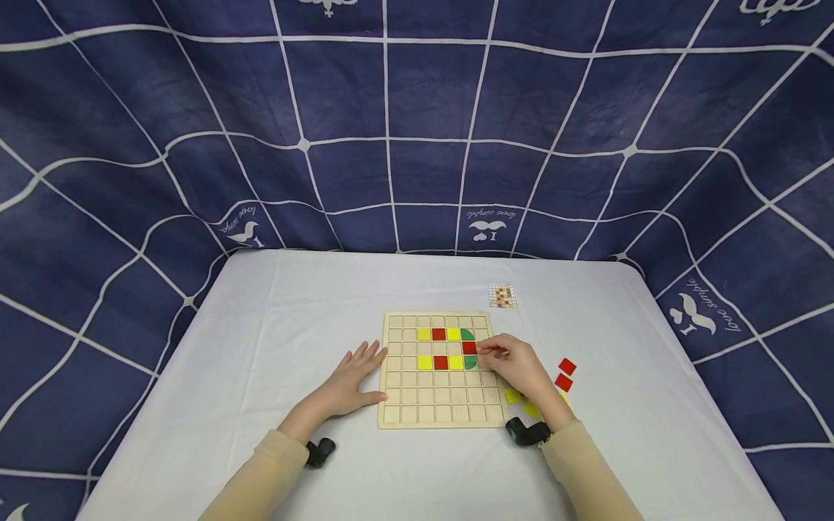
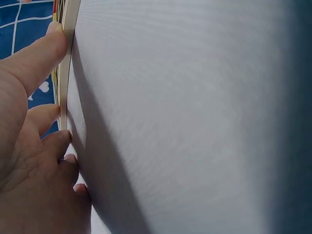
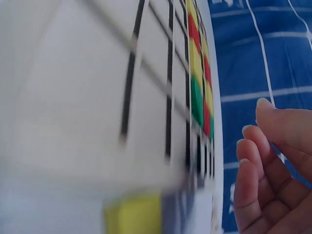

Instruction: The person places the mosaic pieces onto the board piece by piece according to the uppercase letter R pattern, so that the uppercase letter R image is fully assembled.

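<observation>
A wooden grid board (image 1: 426,414) lies on the table. Two rows of yellow and red square tiles sit in its cells, each ending at the right in a green quarter-round tile (image 1: 470,362). Between those green ends is a red tile (image 1: 469,348). My left hand (image 1: 345,383) is spread flat beside the board, its thumb and fingertips against the left edge; the left wrist view shows them at the board's side. At the red tile's right side are the fingertips of my right hand (image 1: 515,362), loosely bent. In the right wrist view nothing shows between its fingers (image 3: 247,180).
Loose red tiles (image 1: 567,367) lie to the right of my right forearm. Yellow tiles (image 1: 513,395) rest by the board's lower right corner, partly under the arm. A small printed pattern card (image 1: 502,296) lies behind the board. Dark blue curtains (image 1: 423,174) surround the white-covered table.
</observation>
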Available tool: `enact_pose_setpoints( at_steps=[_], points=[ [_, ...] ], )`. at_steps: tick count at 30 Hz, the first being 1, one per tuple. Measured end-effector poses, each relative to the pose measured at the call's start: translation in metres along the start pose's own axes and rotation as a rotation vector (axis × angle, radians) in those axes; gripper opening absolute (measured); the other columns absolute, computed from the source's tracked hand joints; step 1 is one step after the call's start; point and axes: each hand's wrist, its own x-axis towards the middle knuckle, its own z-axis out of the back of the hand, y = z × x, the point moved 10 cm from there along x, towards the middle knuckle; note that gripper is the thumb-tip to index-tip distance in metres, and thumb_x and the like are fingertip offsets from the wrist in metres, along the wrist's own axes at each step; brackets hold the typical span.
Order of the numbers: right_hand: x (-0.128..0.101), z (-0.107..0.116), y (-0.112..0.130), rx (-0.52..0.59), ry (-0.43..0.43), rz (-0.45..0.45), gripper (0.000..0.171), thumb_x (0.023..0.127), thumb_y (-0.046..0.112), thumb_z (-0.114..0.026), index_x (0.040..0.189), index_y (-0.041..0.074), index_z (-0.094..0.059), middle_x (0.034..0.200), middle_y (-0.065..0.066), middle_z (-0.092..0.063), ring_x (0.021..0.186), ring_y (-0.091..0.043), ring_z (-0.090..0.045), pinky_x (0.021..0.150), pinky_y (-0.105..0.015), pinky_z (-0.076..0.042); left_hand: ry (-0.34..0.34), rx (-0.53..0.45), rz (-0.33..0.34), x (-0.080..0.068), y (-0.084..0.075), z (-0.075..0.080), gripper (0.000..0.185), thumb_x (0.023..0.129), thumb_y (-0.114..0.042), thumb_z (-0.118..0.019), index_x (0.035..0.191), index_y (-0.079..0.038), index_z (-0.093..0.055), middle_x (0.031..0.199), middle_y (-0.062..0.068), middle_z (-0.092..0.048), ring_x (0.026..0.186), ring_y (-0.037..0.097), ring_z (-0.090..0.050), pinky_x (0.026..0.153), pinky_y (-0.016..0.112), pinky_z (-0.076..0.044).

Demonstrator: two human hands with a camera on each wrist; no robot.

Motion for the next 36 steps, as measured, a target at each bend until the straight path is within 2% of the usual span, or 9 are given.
enact_pose_setpoints(
  at_steps=[8,15,22,27,36],
  points=[
    [-0.017,0.027,-0.042,-0.026,-0.008,-0.111,0.028,0.087,0.016,-0.076,0.114,0.011,-0.071,0.099,-0.003,-0.070,0.086,-0.016,-0.062,0.070,-0.020,-0.052,-0.001,0.003,0.003,0.002,0.000,-0.001,0.086,0.086,-0.036,-0.075,0.155,-0.012,-0.030,0.165,0.009,-0.017,0.154,0.031,-0.005,0.125,0.053,-0.004],
    [-0.029,0.032,-0.061,-0.053,0.037,-0.160,0.038,0.082,0.019,-0.080,0.117,0.009,-0.070,0.107,-0.005,-0.070,0.093,-0.016,-0.062,0.073,-0.018,-0.052,-0.009,-0.013,0.000,0.001,0.000,0.001,0.086,0.086,-0.036,-0.075,0.155,-0.011,-0.031,0.165,0.010,-0.018,0.154,0.032,-0.005,0.124,0.054,-0.003],
    [-0.034,0.029,-0.065,-0.080,0.052,-0.157,0.032,0.080,0.016,-0.082,0.110,0.009,-0.073,0.101,-0.002,-0.068,0.087,-0.015,-0.058,0.070,-0.018,-0.049,-0.007,-0.002,0.011,0.000,0.001,0.000,0.086,0.086,-0.035,-0.075,0.155,-0.012,-0.030,0.165,0.009,-0.017,0.154,0.032,-0.005,0.125,0.053,-0.003],
    [-0.037,0.026,-0.065,-0.091,0.105,-0.164,0.028,0.079,0.012,-0.081,0.105,0.008,-0.071,0.095,-0.002,-0.064,0.081,-0.014,-0.055,0.069,-0.019,-0.048,-0.012,-0.003,0.009,0.000,0.000,0.000,0.086,0.085,-0.035,-0.076,0.155,-0.012,-0.031,0.165,0.010,-0.018,0.154,0.032,-0.006,0.125,0.053,-0.004],
    [-0.041,0.030,-0.059,-0.144,0.141,-0.159,0.026,0.078,0.009,-0.082,0.100,0.007,-0.070,0.090,-0.002,-0.061,0.082,-0.016,-0.053,0.071,-0.023,-0.048,-0.011,-0.001,0.010,0.000,0.000,-0.001,0.087,0.085,-0.035,-0.076,0.155,-0.012,-0.030,0.165,0.010,-0.017,0.154,0.032,-0.006,0.125,0.053,-0.004]
  ],
)
